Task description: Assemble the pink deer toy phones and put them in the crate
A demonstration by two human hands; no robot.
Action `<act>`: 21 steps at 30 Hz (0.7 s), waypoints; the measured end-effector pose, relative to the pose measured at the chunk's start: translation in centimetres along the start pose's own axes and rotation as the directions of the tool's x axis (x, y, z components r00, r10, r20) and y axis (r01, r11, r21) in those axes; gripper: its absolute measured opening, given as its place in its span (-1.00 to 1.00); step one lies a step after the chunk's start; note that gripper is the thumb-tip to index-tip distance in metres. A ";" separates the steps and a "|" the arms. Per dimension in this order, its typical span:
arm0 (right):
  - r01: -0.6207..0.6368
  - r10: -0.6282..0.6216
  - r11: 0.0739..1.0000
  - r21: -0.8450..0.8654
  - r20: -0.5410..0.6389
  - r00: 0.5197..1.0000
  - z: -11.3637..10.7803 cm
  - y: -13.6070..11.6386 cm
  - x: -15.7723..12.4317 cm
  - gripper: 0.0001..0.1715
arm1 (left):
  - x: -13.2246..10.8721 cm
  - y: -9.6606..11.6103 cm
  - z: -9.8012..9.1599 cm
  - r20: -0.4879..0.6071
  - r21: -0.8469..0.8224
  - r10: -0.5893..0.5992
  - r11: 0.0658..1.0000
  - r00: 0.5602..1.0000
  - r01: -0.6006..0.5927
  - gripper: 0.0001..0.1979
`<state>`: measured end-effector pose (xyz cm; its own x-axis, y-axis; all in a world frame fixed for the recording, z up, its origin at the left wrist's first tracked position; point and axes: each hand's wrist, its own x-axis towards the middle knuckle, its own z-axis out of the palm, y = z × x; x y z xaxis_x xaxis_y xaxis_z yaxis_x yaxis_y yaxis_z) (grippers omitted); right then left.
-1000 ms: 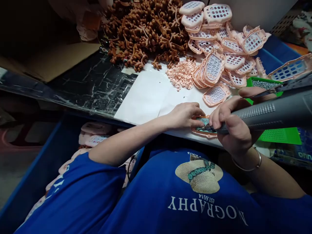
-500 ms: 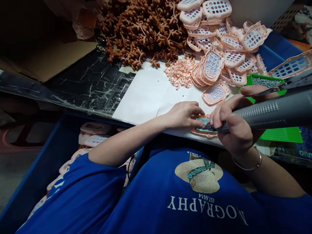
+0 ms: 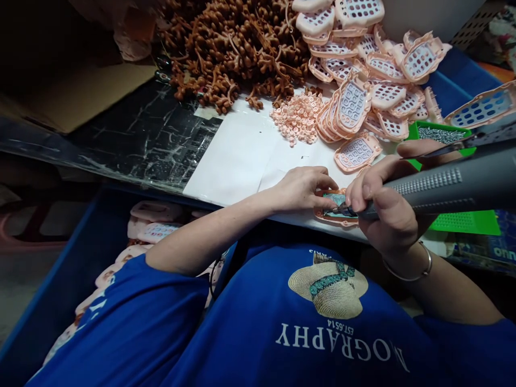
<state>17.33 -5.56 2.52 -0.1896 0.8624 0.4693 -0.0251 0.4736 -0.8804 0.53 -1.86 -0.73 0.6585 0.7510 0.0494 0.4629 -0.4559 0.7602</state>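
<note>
My right hand (image 3: 385, 207) is closed around a grey electric screwdriver (image 3: 439, 185), whose tip rests on a pink keypad shell (image 3: 336, 210) holding a green circuit board at the table's near edge. My left hand (image 3: 304, 188) has its fingers curled down onto the left side of that shell and pins it to the white paper (image 3: 242, 158). A thin bangle circles my right wrist.
A heap of pink keypad shells (image 3: 363, 80) fills the back right, brown rubber sprues (image 3: 242, 48) the back middle, small pink rings (image 3: 300, 115) between them. A green tray of screws (image 3: 437, 134) stands at right. A blue bin (image 3: 60, 279) with more shells sits below left.
The view has drifted slightly; both hands and the screwdriver stay on the same shell with no clear movement.
</note>
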 end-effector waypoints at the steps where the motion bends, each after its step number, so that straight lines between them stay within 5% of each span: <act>1: 0.014 -0.012 0.999 0.042 -0.037 0.999 0.1 -0.1 0.1 -0.70 | 0.0 0.0 0.0 0.001 0.005 0.002 1.000 1.000 -0.002 -0.77; 15: 0.046 -0.039 0.988 0.144 -0.053 0.998 0.5 -0.2 0.2 -0.57 | 0.0 0.1 0.0 0.004 0.036 -0.007 0.999 1.000 0.007 -0.77; 21: -0.046 0.040 0.983 0.176 0.036 0.999 0.4 -0.1 -0.3 -0.81 | 0.0 -0.2 0.2 -0.018 0.036 0.012 0.999 1.000 -0.012 -0.77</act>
<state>17.04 -5.95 2.40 -0.2259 0.8737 0.4307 -0.1892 0.3944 -0.8993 0.57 -1.91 -1.05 0.6533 0.7538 0.0706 0.4759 -0.4814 0.7360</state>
